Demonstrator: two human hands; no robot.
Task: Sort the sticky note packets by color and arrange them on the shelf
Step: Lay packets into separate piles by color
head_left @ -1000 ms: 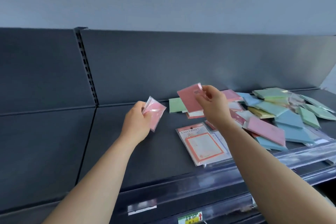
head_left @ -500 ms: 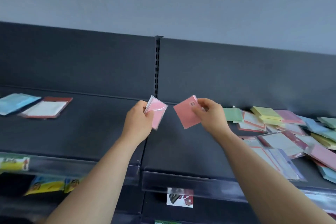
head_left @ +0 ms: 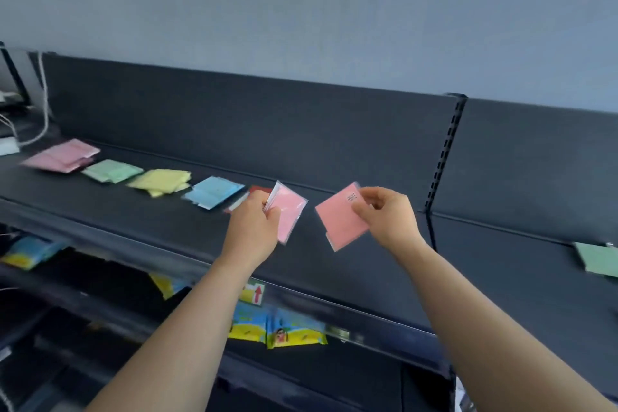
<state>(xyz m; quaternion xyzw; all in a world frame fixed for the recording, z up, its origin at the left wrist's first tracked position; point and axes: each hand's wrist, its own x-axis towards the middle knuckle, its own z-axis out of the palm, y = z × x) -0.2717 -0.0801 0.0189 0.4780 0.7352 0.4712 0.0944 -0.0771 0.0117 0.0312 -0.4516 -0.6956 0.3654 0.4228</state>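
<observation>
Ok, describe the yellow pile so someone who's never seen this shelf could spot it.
On the dark shelf, a row of colored piles runs along its left part. The yellow pile is third from the left, between the green pile and the blue pile. It is the only yellow one in the row.

Five piles lie in a row on the shelf [head_left: 133, 221], before the back panel [head_left: 267, 130]. From far left toward the middle they are the first pile [head_left: 60, 155], second pile [head_left: 112, 170], third pile [head_left: 160, 181], fourth pile [head_left: 214, 191] and fifth pile [head_left: 259, 191]. The fifth is partly hidden behind the left hand [head_left: 254, 227], which holds the left packet [head_left: 289, 214] above the shelf. To its right and apart from it, the right hand [head_left: 388, 217] holds the right packet [head_left: 339, 219]. The post [head_left: 444, 157] stands right of both hands. Beyond it, at far right, a lone packet [head_left: 598, 262] lies on the next section. Packs [head_left: 294, 333] sit below the shelf's front edge. Cables [head_left: 43, 104] hang behind the first pile.
</observation>
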